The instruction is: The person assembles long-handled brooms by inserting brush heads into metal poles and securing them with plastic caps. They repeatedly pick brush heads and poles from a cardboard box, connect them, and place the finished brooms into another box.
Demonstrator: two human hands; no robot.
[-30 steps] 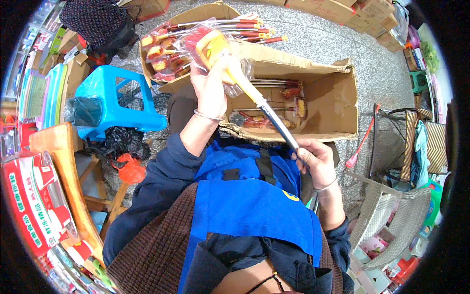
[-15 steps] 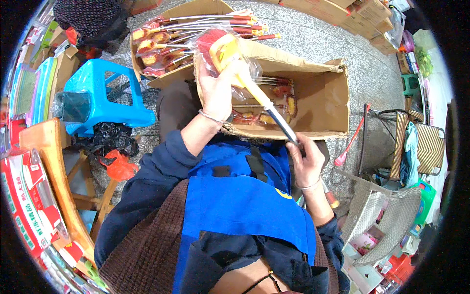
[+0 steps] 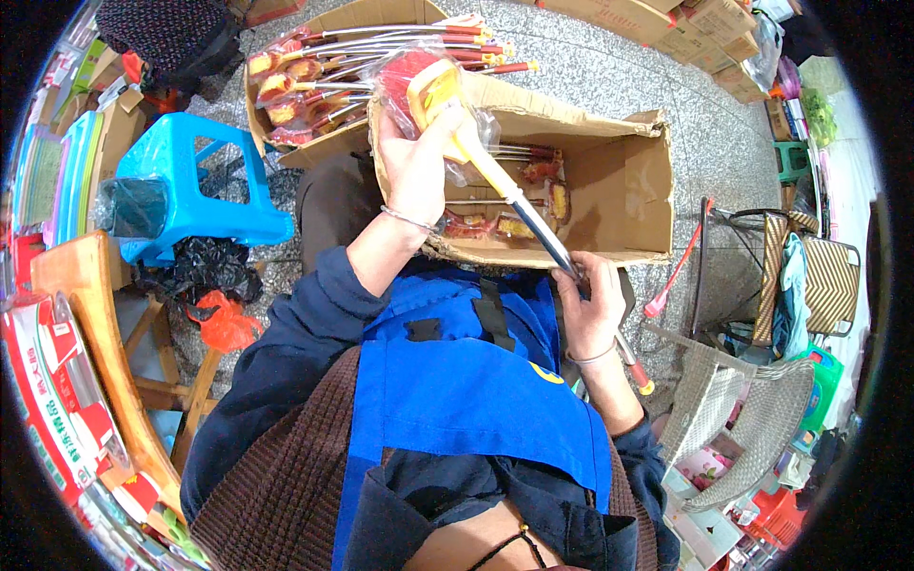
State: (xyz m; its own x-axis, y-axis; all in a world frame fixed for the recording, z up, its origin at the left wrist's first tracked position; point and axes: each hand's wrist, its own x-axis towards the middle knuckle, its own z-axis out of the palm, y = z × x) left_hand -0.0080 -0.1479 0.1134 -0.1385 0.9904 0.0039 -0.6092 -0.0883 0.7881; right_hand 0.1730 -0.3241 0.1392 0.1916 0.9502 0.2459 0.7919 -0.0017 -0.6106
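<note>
A long-handled brush [image 3: 438, 88] with red bristles and a yellow head slants across my lap, its head in clear plastic wrap. Closed round the base of the head is my left hand [image 3: 415, 173]. My right hand [image 3: 592, 306] grips the dark and silver handle lower down, and the red, yellow-tipped end sticks out past my wrist. Beneath the brush stands an open cardboard box [image 3: 624, 190] with several wrapped brushes lying in its left part. Behind it on the left, a second cardboard box [image 3: 381, 13] is heaped with more wrapped brushes [image 3: 305, 68].
A blue plastic stool [image 3: 162, 157] stands to the left, with black and red plastic bags [image 3: 227, 322] below it. Nearer is a wooden bench [image 3: 90, 276] bearing a red and white package. On the right are a folding chair [image 3: 828, 285], a grey basket [image 3: 771, 428] and a pink-ended stick [image 3: 655, 306].
The brush handle has turned slightly in my right hand, and more of its lower end shows beside the wrist. My left hand keeps its hold; the whole view has shifted a little.
</note>
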